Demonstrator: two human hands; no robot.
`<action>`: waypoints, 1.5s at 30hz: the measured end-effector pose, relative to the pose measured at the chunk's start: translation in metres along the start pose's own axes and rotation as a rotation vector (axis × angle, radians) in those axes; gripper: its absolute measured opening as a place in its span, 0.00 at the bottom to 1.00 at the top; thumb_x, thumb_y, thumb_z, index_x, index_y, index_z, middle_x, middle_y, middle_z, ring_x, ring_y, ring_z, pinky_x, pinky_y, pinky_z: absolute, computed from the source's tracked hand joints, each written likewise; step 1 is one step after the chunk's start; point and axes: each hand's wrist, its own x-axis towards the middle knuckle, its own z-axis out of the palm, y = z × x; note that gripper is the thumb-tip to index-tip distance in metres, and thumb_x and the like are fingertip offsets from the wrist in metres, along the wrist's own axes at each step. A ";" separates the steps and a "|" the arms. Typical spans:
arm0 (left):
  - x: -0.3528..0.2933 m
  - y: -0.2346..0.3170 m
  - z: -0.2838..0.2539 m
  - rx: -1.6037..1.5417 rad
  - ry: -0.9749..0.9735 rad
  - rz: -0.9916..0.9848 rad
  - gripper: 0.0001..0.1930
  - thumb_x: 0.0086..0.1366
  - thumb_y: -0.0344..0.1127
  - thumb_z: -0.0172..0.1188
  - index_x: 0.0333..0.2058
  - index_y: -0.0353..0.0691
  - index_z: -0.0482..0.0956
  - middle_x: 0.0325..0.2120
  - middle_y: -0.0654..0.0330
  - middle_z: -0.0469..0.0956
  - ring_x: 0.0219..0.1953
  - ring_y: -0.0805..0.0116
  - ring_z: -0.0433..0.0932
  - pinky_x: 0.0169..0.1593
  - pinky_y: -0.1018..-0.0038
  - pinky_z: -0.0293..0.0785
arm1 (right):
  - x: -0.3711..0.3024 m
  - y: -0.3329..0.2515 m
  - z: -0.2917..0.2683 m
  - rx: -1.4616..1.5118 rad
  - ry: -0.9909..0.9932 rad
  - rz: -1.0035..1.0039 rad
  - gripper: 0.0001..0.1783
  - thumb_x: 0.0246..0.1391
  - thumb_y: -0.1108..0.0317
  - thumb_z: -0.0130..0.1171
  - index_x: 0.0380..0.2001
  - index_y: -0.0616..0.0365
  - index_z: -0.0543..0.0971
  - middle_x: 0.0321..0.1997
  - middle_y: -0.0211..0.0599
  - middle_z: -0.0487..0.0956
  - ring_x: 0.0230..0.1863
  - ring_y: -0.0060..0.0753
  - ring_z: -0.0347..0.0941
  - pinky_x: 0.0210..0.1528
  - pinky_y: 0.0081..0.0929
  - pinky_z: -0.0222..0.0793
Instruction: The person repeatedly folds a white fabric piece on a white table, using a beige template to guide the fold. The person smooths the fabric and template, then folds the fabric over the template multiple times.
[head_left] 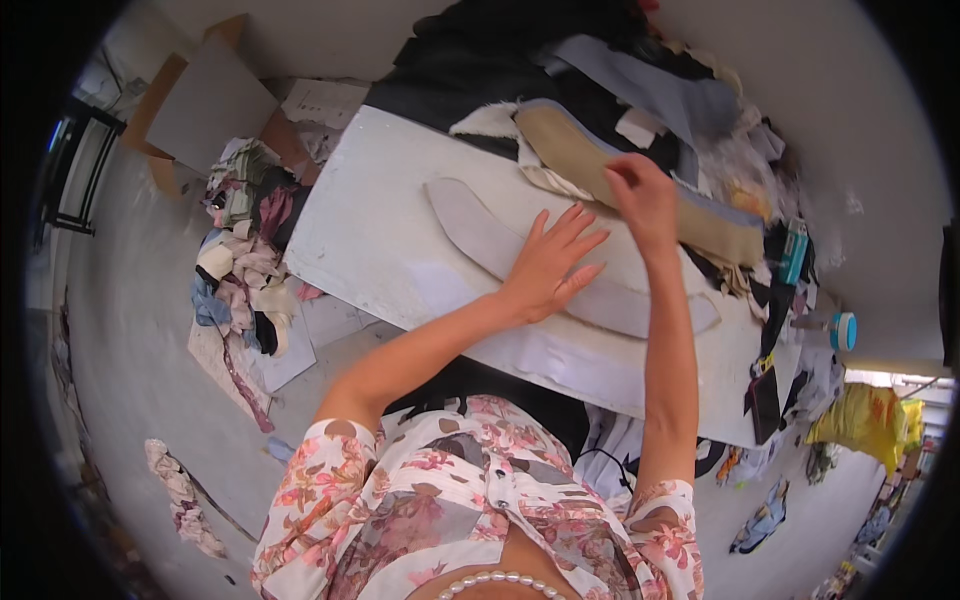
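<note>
A long curved piece of pale grey-white fabric point(462, 218) lies flat on the white table point(355, 205). Over its middle my left hand point(545, 265) rests with fingers spread, and nothing shows in its grasp. Further off and to the right, my right hand point(642, 200) is raised, thumb and fingertips pinched together; whatever they may hold is too small to make out. Just behind that hand, a curved tan fabric piece with a blue-grey edge point(560, 145) lies on other cloth at the table's far side.
Black fabric point(440, 75) and a blue-grey cloth piece point(640, 80) are heaped at the far edge. A dark phone point(765, 405) lies at the right corner near a teal box point(793, 252). Scraps point(245, 265) pile up left of the table, before a cardboard box point(210, 105).
</note>
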 end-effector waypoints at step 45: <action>0.086 0.024 -0.063 -1.070 0.207 -0.520 0.12 0.63 0.35 0.65 0.37 0.32 0.77 0.28 0.60 0.79 0.25 0.74 0.77 0.24 0.77 0.78 | -0.140 -0.041 -0.219 0.317 -0.136 0.531 0.17 0.45 0.68 0.71 0.30 0.53 0.70 0.26 0.20 0.73 0.26 0.11 0.69 0.28 0.11 0.64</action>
